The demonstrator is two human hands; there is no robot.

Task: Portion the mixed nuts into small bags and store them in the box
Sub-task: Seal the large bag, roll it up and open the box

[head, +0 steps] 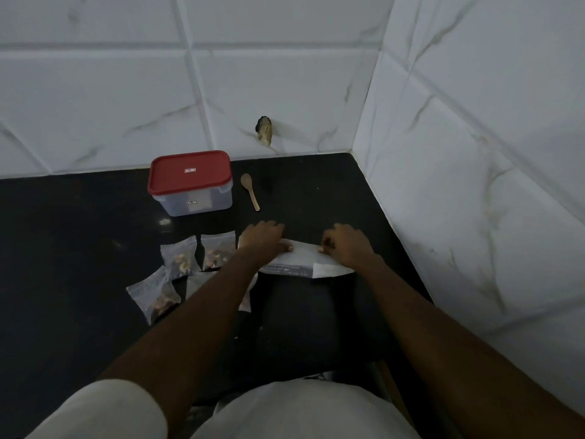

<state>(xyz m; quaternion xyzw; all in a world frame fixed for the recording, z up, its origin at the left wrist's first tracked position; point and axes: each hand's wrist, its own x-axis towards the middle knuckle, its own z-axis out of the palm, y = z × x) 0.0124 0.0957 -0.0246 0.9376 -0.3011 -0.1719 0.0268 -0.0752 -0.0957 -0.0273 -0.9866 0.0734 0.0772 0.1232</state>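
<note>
4 filled small bags (180,259) beside white pouch (302,259), red-lidded box (191,184) behind

The left forearm (205,312) hides most of one small bag (198,282) and the corner of a second bag (218,253). The left hand (264,237) and right hand (346,245) cover the top edge of the white pouch (304,259), whose print is too small to read. The labels (190,170) on the box (193,198) are also unreadable, and its contents show only as a blur. The dark lump (265,129) on the wall cannot be identified.

Black counter (79,248), white tiled wall (285,74), chipped hole (264,129)
</note>
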